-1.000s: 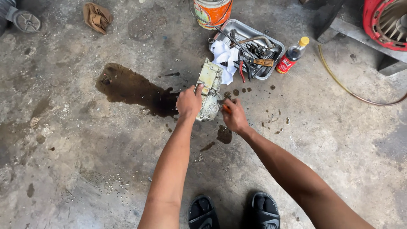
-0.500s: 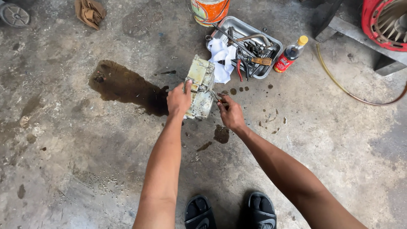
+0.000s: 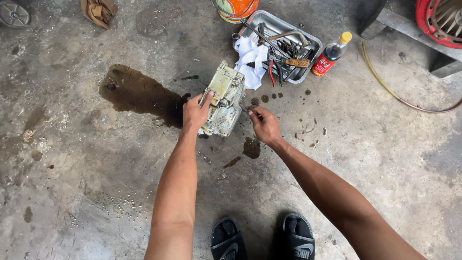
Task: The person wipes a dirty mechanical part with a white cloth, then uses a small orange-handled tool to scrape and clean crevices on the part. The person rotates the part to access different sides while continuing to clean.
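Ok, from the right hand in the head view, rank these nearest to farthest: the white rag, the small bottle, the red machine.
From the right hand:
1. White rag, just above it, draped over the tray's left end.
2. Small bottle, up and to the right, beside the tray.
3. Red machine, top right corner.

Bare concrete floor (image 3: 86,192), grey, mottled, daylit. Dark oil puddle (image 3: 137,94) spread left of centre; small drips (image 3: 269,97) dotted nearby. Red machine (image 3: 440,21) sat in far right corner.

tool tray (image 3: 313,45) & bottle (image 3: 331,54) crowd far side, floor (image 3: 72,192) left open
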